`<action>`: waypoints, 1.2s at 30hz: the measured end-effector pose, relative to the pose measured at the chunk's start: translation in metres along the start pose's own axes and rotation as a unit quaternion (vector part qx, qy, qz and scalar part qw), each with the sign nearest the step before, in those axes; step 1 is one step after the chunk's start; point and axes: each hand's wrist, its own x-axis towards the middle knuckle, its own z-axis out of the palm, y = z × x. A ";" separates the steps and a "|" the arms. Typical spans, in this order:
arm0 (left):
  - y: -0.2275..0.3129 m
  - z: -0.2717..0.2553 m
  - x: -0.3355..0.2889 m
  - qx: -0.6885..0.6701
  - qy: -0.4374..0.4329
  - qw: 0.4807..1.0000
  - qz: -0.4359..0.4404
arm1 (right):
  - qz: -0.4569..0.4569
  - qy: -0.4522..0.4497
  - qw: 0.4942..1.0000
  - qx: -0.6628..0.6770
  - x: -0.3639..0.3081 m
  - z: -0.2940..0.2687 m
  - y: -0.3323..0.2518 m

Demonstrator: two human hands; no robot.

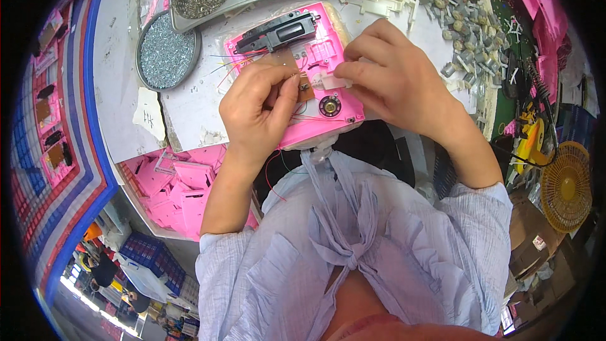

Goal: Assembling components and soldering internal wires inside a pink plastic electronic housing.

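Both hands are pinching parts on the pink panel (315, 123): left hand (255, 104) gripping the brown board (306, 87), right hand (391, 76) a white piece (332, 82)

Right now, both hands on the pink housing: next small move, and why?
Probably press the small white piece down into the pink housing. The right hand pinches it just above the round speaker, not visibly seated, while the left hand pins the brown circuit board beside it, steadying the housing and the loose wires.
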 end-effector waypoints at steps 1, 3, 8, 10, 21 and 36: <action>-0.001 0.000 0.000 0.000 0.004 1.000 0.007 | -0.013 -0.002 1.000 -0.005 0.002 0.001 0.000; -0.002 0.002 -0.002 0.007 0.011 1.000 0.002 | -0.039 -0.005 0.999 -0.015 0.007 0.002 0.004; -0.009 0.008 -0.007 0.008 0.021 1.000 0.004 | 0.002 0.016 0.990 0.140 -0.007 0.020 0.030; -0.008 0.008 -0.006 0.023 0.020 0.999 0.014 | -0.001 0.020 0.988 0.153 -0.010 0.025 0.032; -0.004 0.003 -0.003 0.032 -0.013 0.999 -0.002 | 0.017 0.045 0.997 -0.055 -0.018 0.012 0.007; 0.027 -0.006 0.017 0.033 -0.077 0.996 -0.014 | 0.237 0.176 0.905 -0.307 -0.047 -0.055 0.102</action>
